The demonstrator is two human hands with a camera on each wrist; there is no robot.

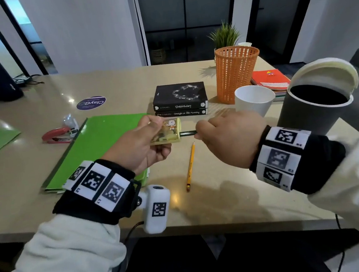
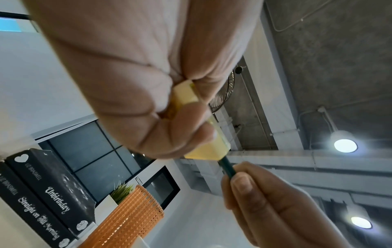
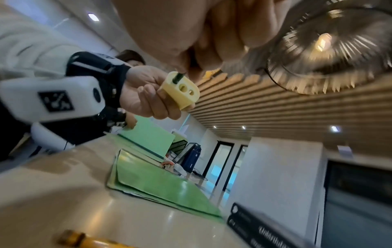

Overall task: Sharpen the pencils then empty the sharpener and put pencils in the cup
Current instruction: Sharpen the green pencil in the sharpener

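Observation:
My left hand point(image 1: 143, 139) grips a pale yellow sharpener point(image 1: 167, 132) with a clear body and shavings inside, held above the table. A dark green pencil point(image 1: 188, 133) is stuck into the sharpener's right end, and my right hand point(image 1: 226, 135) pinches it close to the sharpener. In the left wrist view the sharpener point(image 2: 206, 147) pokes out of my curled fingers with the green pencil point(image 2: 228, 167) in it. The right wrist view shows the sharpener's end face point(image 3: 180, 90) with the pencil point(image 3: 178, 78) in the leftmost hole. A yellow pencil point(image 1: 190, 165) lies on the table below my hands. The white cup point(image 1: 254, 100) stands behind my right hand.
A grey bin point(image 1: 312, 110) with its white lid open stands at the right. Two black books point(image 1: 180, 100), an orange mesh basket point(image 1: 236, 73) and a red notebook point(image 1: 271, 81) lie behind. A green folder point(image 1: 100, 145) and a red stapler point(image 1: 58, 135) lie to the left.

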